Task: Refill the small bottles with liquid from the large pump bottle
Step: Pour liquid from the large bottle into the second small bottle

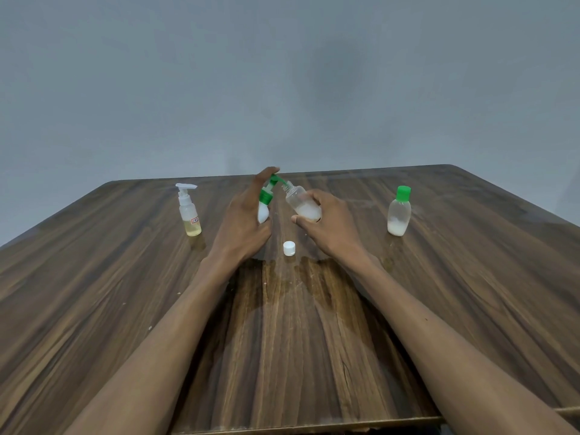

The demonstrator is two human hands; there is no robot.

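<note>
Left hand [241,221] wraps the large pump bottle [264,205], palm on the pump head. Right hand [326,219] holds the uncapped small bottle [303,204], long axis tilted left, mouth touching the green spout, above mid-worktop [125,293]. White cap [289,248] lies nearer.

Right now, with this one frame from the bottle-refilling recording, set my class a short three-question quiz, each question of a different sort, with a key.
1. True or false: the white cap is screwed onto the small clear bottle.
2. Which hand holds the small clear bottle tilted toward the pump nozzle? A) left hand B) right hand
3. Fill in: the capped bottle standing at the right of the table has a ____ cap.

Key: 1 false, it lies on the table between the hands. 2 B; the left hand works the green pump bottle. 3 green.
</note>
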